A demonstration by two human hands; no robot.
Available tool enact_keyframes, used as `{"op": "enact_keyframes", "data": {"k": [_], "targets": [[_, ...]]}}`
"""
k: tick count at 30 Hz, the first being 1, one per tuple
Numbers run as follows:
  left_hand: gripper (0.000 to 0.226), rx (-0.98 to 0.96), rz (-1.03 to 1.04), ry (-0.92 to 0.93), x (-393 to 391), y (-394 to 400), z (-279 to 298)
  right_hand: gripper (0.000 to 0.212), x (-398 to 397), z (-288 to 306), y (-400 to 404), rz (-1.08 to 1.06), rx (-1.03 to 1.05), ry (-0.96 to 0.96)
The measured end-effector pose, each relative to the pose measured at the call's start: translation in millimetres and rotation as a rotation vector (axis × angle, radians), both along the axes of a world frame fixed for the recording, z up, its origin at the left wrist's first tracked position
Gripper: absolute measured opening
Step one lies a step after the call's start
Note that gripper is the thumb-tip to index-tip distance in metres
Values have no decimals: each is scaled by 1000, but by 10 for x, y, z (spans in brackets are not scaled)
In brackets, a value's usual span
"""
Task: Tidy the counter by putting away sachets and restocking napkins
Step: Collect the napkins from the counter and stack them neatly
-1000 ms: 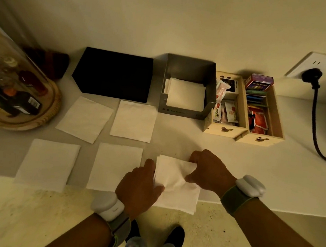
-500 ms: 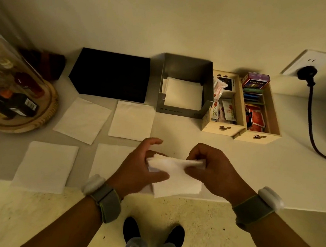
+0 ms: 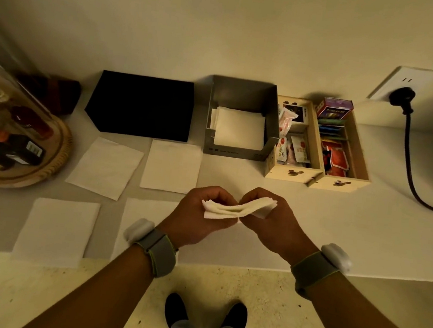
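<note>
Both hands hold one small stack of white napkins point(image 3: 234, 209) edge-on above the counter's middle. My left hand point(image 3: 198, 215) pinches its left end and my right hand point(image 3: 271, 221) pinches its right end. Straight behind it stands a grey metal napkin holder point(image 3: 245, 86), open at the top, with white napkins point(image 3: 238, 132) lying inside. Several single napkins lie flat on the counter to the left: two further back point(image 3: 105, 167) point(image 3: 172, 167), one at the front edge point(image 3: 56, 229) and one partly under my left wrist point(image 3: 140, 209). Sachets fill the two-part wooden box point(image 3: 293, 174).
A black box point(image 3: 143, 105) stands left of the holder. At far left a round wooden tray point(image 3: 57, 156) under a clear dome holds bottles. A black cable point(image 3: 409, 169) runs from the wall socket at right. The counter's front edge point(image 3: 386, 277) lies under my wrists.
The napkin stack lay flat at the counter's front edge; both hands have lifted it and turned it edge-on, moving it away from the edge toward the holder.
</note>
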State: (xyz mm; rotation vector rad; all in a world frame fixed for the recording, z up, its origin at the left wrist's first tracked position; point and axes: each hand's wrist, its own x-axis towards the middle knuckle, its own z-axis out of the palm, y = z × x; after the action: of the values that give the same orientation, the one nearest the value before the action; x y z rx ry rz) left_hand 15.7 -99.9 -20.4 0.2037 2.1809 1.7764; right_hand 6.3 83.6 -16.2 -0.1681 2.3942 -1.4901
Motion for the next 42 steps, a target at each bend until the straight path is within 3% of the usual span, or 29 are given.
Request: {"op": "enact_keyframes", "data": {"k": [5, 9, 13, 16, 24, 32, 42], "targets": [[25, -166, -11, 27, -28, 70, -161, 13, 45, -152, -26, -58, -23, -26], [28, -80, 115, -55, 19, -23, -94, 24, 94, -113, -12, -260, -30, -121], [22, 21, 169, -131, -30, -157, 40, 17, 32, 29, -7, -275, -57, -169], [18, 56, 202, -154, -93, -200, 125, 28, -34, 152, -60, -346, -123, -184], [17, -42, 280, 8, -428, -236, 384, 38, -326, 443, -143, -412, -129, -150], [29, -231, 405, 174, -1123, -161, 681, 60, -935, 712, -64, -363, 45, 7], [33, -520, 371, 143, -1802, -28, 787, 29, -1708, 840, -74, -218, 366, 98]]}}
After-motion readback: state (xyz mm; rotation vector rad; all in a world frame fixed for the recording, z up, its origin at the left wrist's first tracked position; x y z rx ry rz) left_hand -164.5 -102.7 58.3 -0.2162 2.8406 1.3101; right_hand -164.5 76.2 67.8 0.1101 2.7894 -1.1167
